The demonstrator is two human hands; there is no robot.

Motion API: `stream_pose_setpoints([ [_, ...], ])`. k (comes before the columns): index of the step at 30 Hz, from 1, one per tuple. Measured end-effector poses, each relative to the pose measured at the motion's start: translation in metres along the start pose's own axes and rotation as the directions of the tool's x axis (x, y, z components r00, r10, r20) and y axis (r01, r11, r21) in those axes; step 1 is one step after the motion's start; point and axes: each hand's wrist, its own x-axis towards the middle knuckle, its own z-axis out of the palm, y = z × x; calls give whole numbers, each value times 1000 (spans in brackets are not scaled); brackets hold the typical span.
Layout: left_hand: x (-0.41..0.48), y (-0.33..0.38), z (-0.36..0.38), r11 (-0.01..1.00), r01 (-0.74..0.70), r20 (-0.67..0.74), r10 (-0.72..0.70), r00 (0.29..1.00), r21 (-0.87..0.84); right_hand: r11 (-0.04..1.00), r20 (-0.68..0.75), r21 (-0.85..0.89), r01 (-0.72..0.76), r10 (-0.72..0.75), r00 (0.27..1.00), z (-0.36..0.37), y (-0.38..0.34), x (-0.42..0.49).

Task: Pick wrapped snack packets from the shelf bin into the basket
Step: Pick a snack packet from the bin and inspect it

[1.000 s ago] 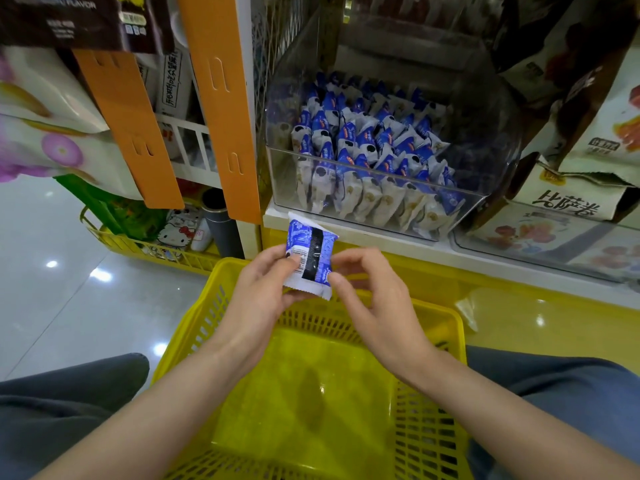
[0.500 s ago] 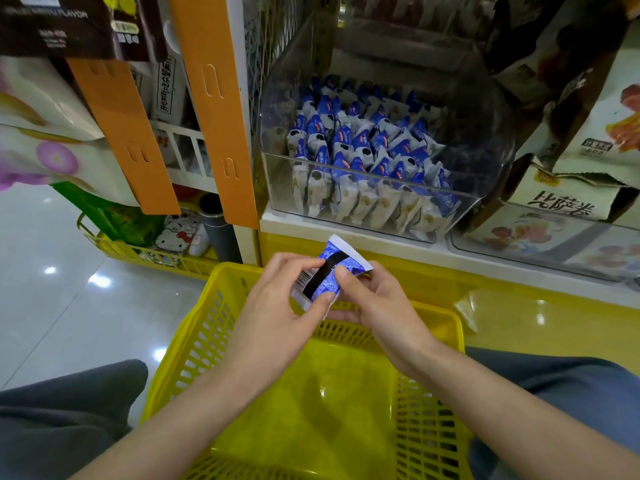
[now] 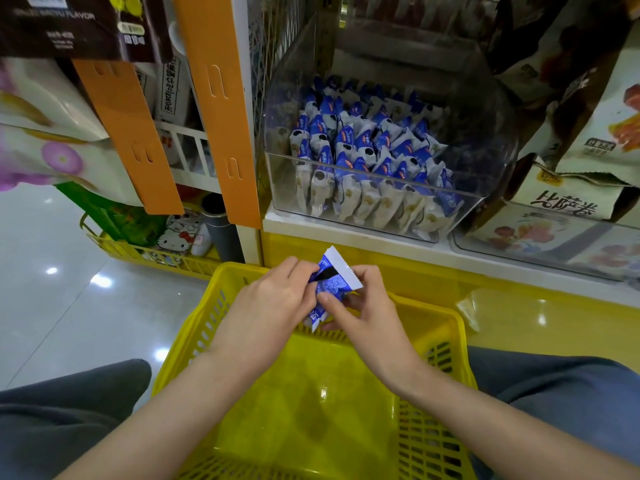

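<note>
Packet (image 3: 331, 284) above basket (image 3: 311, 410); bin (image 3: 479, 143) on shelf (image 3: 346, 233) behind.

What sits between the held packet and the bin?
Head view: only the white shelf edge and the yellow panel below it lie between packet and bin.

One snack packet (image 3: 334, 284), blue with a black band and a white serrated end, is tilted at the centre of the frame with its white end pointing up and right. The fingers of the left hand (image 3: 273, 306) and the right hand (image 3: 367, 306) pinch it just above the far rim of the basket (image 3: 311, 410), a yellow slatted plastic one filling the lower centre. In the upper centre-right the clear shelf bin (image 3: 277, 133) holds many blue-and-white packets (image 3: 363, 150), standing in crowded rows against its front wall.
</note>
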Motion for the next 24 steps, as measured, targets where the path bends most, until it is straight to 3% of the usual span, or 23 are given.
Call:
stream_pose_setpoints([
  [3, 1, -4, 2, 999, -13, -13, 13, 1000, -47, 997, 10, -66, 31, -31, 999, -1, 0, 1],
  [8, 4, -12, 10, 955, 89, -82, -116, 990, -282, 983, 7, -179, 35, -35, 999, -2, -1, 5],
  [12, 4, -14, 13, 949, 81, -89, -113, 990, -305, 999, 8, -39, -22, 23, 1000, -3, -3, 8],
  [16, -1, -9, 17, 974, 76, -66, -92, 994, -216, 982, -37, 161, -101, 108, 993, -6, -7, 15],
  [21, 1, -10, 16, 944, 121, -32, -137, 990, -306, 991, -39, 91, -94, 98, 994, -5, -8, 13],
  [24, 2, -6, 12, 858, 149, 22, -159, 987, -492, 999, -22, 46, -19, 20, 1000, -6, -10, 9],
])
